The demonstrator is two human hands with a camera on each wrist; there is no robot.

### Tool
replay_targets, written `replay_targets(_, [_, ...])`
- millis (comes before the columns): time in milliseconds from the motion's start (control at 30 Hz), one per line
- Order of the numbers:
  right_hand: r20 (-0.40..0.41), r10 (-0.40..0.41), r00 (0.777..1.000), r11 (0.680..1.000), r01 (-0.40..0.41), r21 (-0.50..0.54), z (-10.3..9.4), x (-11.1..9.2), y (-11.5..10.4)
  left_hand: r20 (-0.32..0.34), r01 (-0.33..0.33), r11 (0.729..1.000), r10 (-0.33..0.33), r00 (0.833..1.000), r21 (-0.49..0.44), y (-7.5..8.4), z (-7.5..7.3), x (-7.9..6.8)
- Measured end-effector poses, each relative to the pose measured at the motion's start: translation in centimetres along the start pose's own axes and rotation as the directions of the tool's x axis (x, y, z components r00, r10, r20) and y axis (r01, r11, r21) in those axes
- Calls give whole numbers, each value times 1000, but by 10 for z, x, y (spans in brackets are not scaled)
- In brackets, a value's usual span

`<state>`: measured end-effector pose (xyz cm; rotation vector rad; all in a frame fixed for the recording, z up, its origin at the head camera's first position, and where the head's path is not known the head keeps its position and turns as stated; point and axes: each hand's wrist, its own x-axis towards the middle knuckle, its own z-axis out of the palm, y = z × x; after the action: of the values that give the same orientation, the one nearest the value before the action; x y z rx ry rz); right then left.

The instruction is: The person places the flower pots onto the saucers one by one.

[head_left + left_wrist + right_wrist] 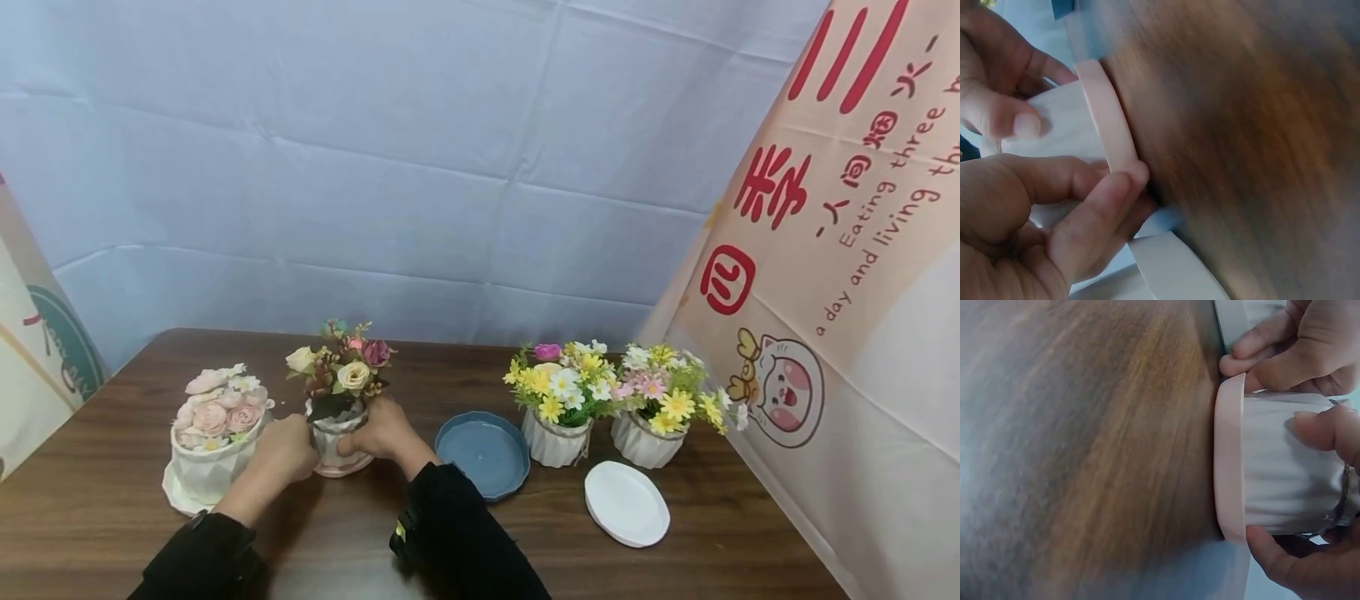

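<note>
A white flowerpot (327,443) with cream and purple artificial flowers (352,377) stands in a pink saucer (345,470), left of the middle in the head view. My left hand (287,450) is at the pot's left side; in the left wrist view its thumb and forefinger pinch the rim of the pink saucer (1110,115). My right hand (384,429) grips the pot from the right. Its thumb lies along the white wall of the pot (1285,475) in the right wrist view, and another fingertip is right at the saucer's rim.
Left of my hands, a white pot (202,472) of pale pink flowers sits on a white saucer (174,493). To the right are a blue saucer (483,454), two ribbed white pots (551,442) of mixed flowers and a white saucer (627,504). A cloth backdrop (337,167) hangs behind the table.
</note>
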<state>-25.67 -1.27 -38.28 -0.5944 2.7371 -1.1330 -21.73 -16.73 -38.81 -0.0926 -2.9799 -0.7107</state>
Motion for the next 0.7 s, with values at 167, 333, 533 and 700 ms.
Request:
replay_targets(167, [-11,14,1000,1000,-14,5,1,4,0,-63,-3,999,6,998,41,4,2,3])
replay_targets(333, [-33,26,999,1000,-26,9,1,8,1,-93,-1,999,5,996,43,6,1,7])
replay_targets(533, [-43,25,999,1000,-25,17,3,9,2,-73,34,999,-31,997,35,5,0,10])
replay_targets(700, [-49,51,997,999,-50,18,5,9,3,-58,38,998,-36,998,43,4,0,11])
